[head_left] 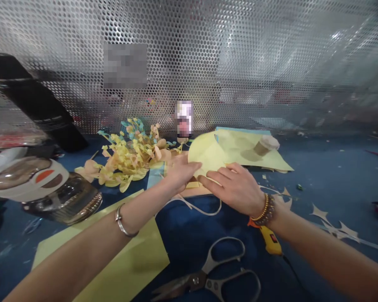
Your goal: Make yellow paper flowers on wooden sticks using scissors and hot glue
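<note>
A piece of pale yellow paper (206, 151) is bent into a curve between my two hands. My left hand (182, 171) pinches its lower left edge, the thumb on the near side. Closed on the lower right part of the same sheet, my right hand (236, 188) has its fingers bent and pressed to the paper. Beneath them lie an orange-tinted sheet (201, 191) and a light blue piece (156, 175). A thin white strip (208, 213) curls just in front. Left of my hands rests a bunch of yellow, peach and blue paper flowers (126, 157).
Metal scissors (198, 281) lie open in front. A yellow-green sheet (138, 260) is under my left forearm. A yellow corded tool (271, 241) sits by my right wrist. Paper scraps (343, 230), a glass bottle (63, 201), a roll-like object (266, 144) and a perforated silver screen (201, 50) surround.
</note>
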A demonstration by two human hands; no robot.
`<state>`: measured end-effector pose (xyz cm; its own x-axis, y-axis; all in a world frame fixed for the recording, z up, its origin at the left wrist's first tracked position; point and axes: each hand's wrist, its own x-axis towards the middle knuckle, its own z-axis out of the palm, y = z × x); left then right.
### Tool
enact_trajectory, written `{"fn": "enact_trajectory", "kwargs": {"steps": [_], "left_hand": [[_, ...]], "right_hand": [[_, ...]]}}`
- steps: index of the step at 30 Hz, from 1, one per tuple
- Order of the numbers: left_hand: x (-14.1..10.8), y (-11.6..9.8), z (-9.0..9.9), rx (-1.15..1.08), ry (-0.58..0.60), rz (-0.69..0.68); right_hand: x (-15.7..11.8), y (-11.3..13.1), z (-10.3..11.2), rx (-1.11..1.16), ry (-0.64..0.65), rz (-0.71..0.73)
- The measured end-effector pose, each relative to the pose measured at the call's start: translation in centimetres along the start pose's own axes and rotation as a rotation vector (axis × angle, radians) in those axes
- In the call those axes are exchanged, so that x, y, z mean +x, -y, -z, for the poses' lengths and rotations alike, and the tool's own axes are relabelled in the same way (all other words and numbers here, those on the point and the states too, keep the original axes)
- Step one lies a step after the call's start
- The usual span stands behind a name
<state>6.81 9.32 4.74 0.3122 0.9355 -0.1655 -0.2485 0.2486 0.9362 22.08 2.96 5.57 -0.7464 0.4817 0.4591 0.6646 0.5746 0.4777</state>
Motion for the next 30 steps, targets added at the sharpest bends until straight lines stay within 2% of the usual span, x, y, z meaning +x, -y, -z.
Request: {"fn": "enact_trajectory", "kwargs": {"steps": [4, 7, 11, 15, 19, 23, 26, 30], "left_hand": [[0.2, -0.1, 1.6, -0.077, -0.116, -0.089], [0.1, -0.6, 3.1, -0.144, -0.178, -0.136], [0.2, -0.8, 4.4, -0.226, -0.217, -0.177], [0.0, -1.2, 5.3, -0.29, -0.26, -0.222], [-1.2, -2.6, 6.1, -0.325, -0.343, -0.262], [-2.9, -3.8, 7.0, -0.335, -0.416, -0.289], [-4.2, -3.6, 7.8, -0.318, -0.445, -0.279], [-5.7, -2.4, 8.7, -0.294, -0.482, -0.179]], "right_hand": [[-2.3, -1.8, 0.0, 0.217, 0.075, -0.317], [-4.4, -3.1, -0.4, 0.289, 0.23, -0.514], [-6.2, -4.0, -1.4, 0.479, 0.46, -0.625], [-6.5, -4.6, -1.9, 0.615, 0.574, -0.682], [-6.4, -5.1, -1.9, 0.665, 0.601, -0.703], [-6.5, -5.7, -1.7, 0.674, 0.562, -0.745], [-7.2, -7.0, -1.2, 0.632, 0.496, -0.815], [-9.2, -10.2, 0.0, 0.44, 0.374, -0.987]]}}
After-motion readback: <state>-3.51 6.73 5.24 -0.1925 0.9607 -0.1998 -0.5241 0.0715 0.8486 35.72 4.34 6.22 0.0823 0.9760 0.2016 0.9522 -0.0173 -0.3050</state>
